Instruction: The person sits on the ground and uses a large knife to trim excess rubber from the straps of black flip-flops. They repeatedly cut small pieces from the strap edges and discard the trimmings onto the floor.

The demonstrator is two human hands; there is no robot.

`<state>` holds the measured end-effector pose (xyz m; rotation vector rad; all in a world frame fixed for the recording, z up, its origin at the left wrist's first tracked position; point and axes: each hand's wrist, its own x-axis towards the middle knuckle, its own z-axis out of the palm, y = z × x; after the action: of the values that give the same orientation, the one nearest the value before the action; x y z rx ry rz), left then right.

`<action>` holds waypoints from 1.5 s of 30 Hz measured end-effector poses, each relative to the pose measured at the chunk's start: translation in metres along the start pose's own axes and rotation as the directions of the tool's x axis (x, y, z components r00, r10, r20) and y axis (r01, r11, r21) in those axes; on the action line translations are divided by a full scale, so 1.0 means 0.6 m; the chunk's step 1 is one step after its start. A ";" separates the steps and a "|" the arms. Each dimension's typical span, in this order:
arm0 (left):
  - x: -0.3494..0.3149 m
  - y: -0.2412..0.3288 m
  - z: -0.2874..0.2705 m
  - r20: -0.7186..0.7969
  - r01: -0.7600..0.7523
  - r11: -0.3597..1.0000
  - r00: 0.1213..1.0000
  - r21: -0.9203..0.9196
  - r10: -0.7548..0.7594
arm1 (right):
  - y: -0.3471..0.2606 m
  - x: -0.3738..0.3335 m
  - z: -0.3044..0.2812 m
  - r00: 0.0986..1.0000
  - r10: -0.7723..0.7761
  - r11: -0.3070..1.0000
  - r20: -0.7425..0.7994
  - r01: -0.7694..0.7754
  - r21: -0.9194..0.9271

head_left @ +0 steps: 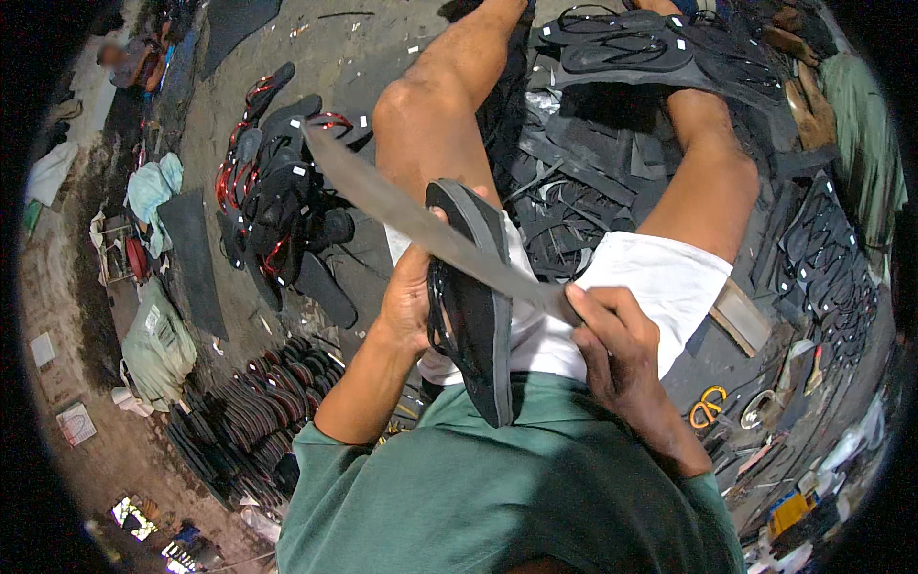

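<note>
Black, grey, some red

Left fingers (413,266): black sandal (475,330), grey-edged. Right fingers (604,314): plain grey blade (402,213). Beneath both, white shorts (660,287); nearer the body, a plain green shirt (488,478). Left of the fingers, black sandals with red straps (273,201); right of them, yellow scissor handles (703,413).

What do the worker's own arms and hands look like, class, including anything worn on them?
The left hand and right hand are bare, with no gloves. No watch or bracelet shows on either wrist. The forearms are uncovered, emerging from the plain green sleeves of a shirt.
</note>
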<state>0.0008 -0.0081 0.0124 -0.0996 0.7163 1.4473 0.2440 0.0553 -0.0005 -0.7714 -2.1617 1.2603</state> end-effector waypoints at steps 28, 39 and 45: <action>0.031 -0.003 0.002 -0.049 0.076 0.983 0.996 0.165 -0.069 | -0.015 0.083 -0.073 0.957 0.244 0.970 0.160 -0.241 -0.033; 0.044 0.014 0.034 -0.110 0.142 0.954 0.987 0.263 -0.116 | 0.010 0.122 -0.051 0.980 0.170 0.983 0.101 -0.175 0.049; 0.043 0.002 0.032 -0.145 0.165 0.913 0.982 0.373 -0.118 | 0.009 0.146 -0.077 0.938 0.217 0.968 0.271 -0.241 0.062</action>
<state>0.0061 0.0232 0.0149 0.0660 1.0592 1.1462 0.2147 0.1460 0.0276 -0.8796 -2.2461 1.6551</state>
